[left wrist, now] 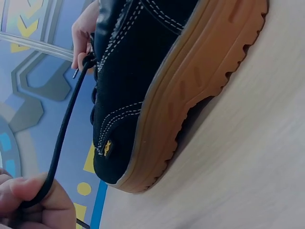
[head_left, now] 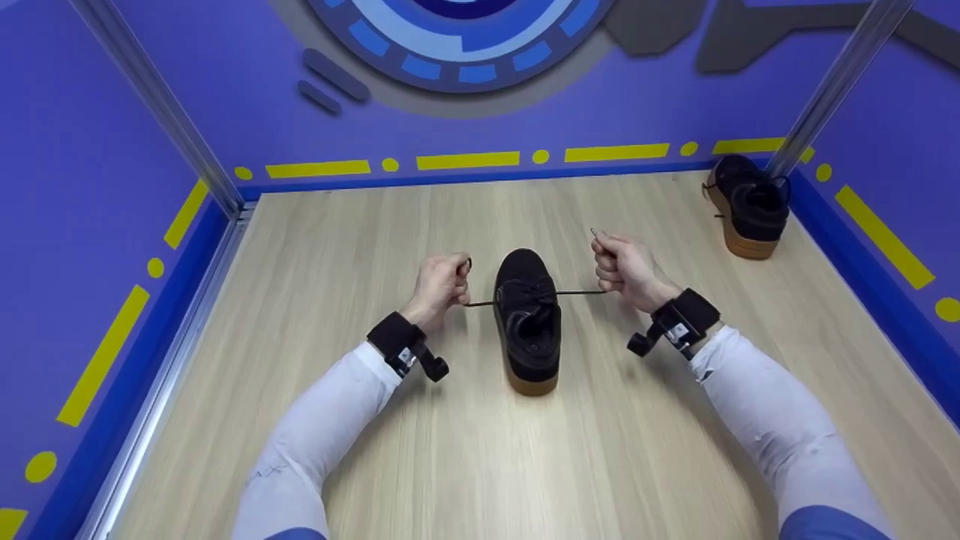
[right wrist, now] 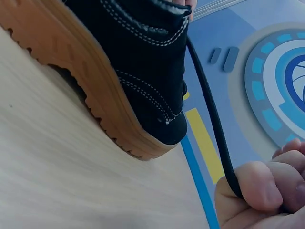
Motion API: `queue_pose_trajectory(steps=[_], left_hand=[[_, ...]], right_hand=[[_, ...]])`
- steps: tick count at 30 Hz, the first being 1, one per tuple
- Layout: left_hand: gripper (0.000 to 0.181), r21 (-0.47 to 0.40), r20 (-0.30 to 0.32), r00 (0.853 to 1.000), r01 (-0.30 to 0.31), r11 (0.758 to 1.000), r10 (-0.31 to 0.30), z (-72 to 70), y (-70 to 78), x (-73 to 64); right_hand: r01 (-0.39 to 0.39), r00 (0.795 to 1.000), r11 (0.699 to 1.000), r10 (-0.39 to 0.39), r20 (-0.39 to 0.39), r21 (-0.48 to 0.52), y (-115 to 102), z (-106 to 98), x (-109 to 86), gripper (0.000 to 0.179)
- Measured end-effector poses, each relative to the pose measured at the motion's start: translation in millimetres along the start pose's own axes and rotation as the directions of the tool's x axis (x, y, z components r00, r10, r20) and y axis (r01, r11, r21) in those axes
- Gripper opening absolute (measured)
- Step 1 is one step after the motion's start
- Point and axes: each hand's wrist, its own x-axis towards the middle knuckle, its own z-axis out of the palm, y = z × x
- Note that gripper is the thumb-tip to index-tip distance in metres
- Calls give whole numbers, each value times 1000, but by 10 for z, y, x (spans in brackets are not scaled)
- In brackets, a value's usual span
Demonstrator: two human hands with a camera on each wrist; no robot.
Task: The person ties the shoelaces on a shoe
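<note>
A black shoe (head_left: 531, 352) with a tan sole stands upright in mid-table, toe toward the back wall. To its left, my left hand (head_left: 441, 285) grips one end of the black shoelace (left wrist: 62, 129), fingers curled round it. On the other side my right hand (head_left: 628, 268) holds the opposite lace end (right wrist: 209, 105) in its curled fingers, and a lace tip pokes out above. Both lace lengths run nearly straight out sideways from the shoe's throat. In the left wrist view, the shoe's side shows white stitching and a small yellow tag (left wrist: 107, 148).
A second black shoe (head_left: 754, 210) with a tan sole stands in the back right corner, its laces loose. The light wood tabletop (head_left: 360, 442) is bounded by a blue back wall (head_left: 465, 135) and side walls with metal corner posts.
</note>
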Motion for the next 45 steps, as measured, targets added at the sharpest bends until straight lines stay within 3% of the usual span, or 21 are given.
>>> queue_pose_trajectory(steps=[3, 4, 5, 7, 9, 11, 13, 16, 19, 21, 27, 32, 34, 40, 43, 45], left_hand=[[27, 37, -21, 1000, -4, 999, 5, 8, -10, 12], [20, 80, -46, 999, -22, 997, 26, 5, -6, 12], [25, 136, -74, 996, -36, 990, 46, 1, 4, 9], [58, 268, -129, 987, -61, 961, 99, -3, 31, 1], [83, 408, -142, 977, -87, 909, 158, -2, 47, -20], [88, 499, -71, 978, -136, 856, 197, 24, 46, -50], [73, 560, 50, 967, -233, 795, 248, 69, 24, -85], [49, 607, 259, 921, -390, 693, 292, 160, -10, -137], [34, 636, 385, 876, -481, 603, 292, 242, -22, -182], [27, 654, 421, 867, -494, 573, 267, 276, -30, -209], [17, 718, 443, 866, -497, 487, 231, 313, -44, -242], [10, 750, 449, 863, -505, 427, 232, 342, -42, -242], [9, 766, 442, 870, -494, 411, 220, 356, -42, -246], [12, 805, 423, 894, -446, 390, 150, 372, -8, -262], [20, 795, 432, 897, -429, 429, 96, 355, 38, -265], [27, 771, 443, 895, -409, 488, 50, 340, 75, -266]], right_hand=[[37, 999, 993, -40, -30, -113, 11, -9, -8, 41], [55, 997, 984, -64, -49, -169, 11, -9, -4, 39], [72, 994, 969, -90, -65, -236, 7, -10, 2, 36], [99, 987, 930, -137, -86, -355, -6, -3, 16, 28], [115, 984, 891, -163, -74, -440, -8, 15, 28, 29], [123, 988, 859, -154, -22, -497, -1, 43, 24, 35], [127, 991, 842, -126, 36, -524, 22, 80, 13, 37], [134, 990, 811, -81, 119, -569, 51, 119, -2, 36], [159, 981, 787, -57, 187, -596, 61, 139, -11, 32], [173, 973, 783, -42, 227, -597, 61, 144, -16, 30], [114, 960, 814, 57, 273, -570, 60, 135, -28, 28], [157, 958, 752, 43, 285, -641, 65, 113, -30, 20], [184, 954, 728, 29, 297, -661, 63, 105, -34, 18], [199, 945, 714, 42, 325, -671, 57, 79, -35, 16], [192, 936, 716, 72, 344, -672, 45, 70, -37, 18], [173, 927, 732, 106, 361, -659, 33, 66, -42, 20]])
